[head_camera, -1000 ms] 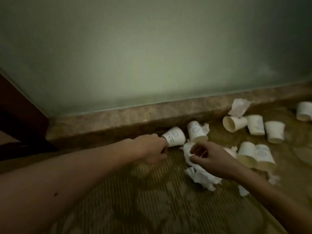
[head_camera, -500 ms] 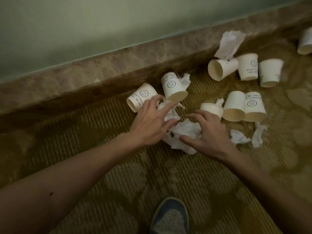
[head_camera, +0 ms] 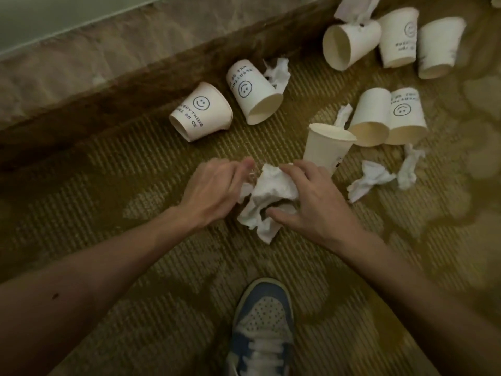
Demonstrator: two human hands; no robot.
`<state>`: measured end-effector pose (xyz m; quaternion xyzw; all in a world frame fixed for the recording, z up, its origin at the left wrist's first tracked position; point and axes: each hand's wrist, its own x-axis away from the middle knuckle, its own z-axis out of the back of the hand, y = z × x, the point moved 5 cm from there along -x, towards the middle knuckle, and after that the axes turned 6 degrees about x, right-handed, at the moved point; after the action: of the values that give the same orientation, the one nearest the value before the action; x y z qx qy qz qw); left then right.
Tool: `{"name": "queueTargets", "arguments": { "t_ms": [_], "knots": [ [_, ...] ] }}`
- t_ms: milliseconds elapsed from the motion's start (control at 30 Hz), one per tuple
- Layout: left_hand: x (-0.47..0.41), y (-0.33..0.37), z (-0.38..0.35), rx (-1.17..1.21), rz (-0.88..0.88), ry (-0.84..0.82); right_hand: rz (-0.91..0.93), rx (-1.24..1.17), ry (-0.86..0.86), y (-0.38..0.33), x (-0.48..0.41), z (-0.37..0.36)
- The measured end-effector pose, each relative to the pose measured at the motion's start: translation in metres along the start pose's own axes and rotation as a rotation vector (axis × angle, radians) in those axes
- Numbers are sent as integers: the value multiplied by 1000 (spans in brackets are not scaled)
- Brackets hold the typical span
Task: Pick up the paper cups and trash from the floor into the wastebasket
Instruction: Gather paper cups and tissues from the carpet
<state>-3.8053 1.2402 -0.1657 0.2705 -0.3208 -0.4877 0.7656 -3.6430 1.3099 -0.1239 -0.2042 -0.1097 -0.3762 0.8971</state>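
A crumpled white tissue wad (head_camera: 268,199) lies on the carpet between my hands. My left hand (head_camera: 217,185) grips its left side with curled fingers. My right hand (head_camera: 311,196) grips its right side, thumb under and fingers over it. Two smiley paper cups lie on their sides near the baseboard: one (head_camera: 202,112) on the left, another (head_camera: 252,93) beside it. An upright cup (head_camera: 325,145) stands just beyond my right hand. Several more cups (head_camera: 379,118) lie to the right. No wastebasket is in view.
More crumpled tissues lie at right (head_camera: 371,183) and near the baseboard (head_camera: 276,73). A marble baseboard (head_camera: 95,63) runs along the wall at the top. My blue and white shoe (head_camera: 264,327) stands on the patterned carpet (head_camera: 135,185) below my hands.
Both hands have closed in on the tissue wad and gathered it together, pulling it toward me and away from the two smiley cups. The view has tilted further down.
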Motion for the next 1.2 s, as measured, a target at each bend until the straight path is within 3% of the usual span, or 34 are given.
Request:
{"name": "queueTargets", "arguments": {
  "t_ms": [167,333,433,533,667,800,1067,1200],
  "knots": [
    [12,-18,20,148,147,185,17,-13,-104,-12,-7,-16],
    [24,-17,30,233,149,269,15,-91,-239,-17,-5,-23],
    [35,-20,24,307,236,287,152,34,-354,-21,2,-31],
    [44,-23,19,384,265,255,275,208,-338,-23,4,-39],
    [46,-27,17,551,429,208,384,201,-274,-28,-2,-36],
    [38,-24,18,660,511,219,184,-179,-236,-32,-12,-21],
    [23,8,12,824,370,154,-189,-971,-277,-48,-4,-10],
    [22,20,6,931,401,150,-386,-1385,-245,-58,-1,-14]
  ]
}}
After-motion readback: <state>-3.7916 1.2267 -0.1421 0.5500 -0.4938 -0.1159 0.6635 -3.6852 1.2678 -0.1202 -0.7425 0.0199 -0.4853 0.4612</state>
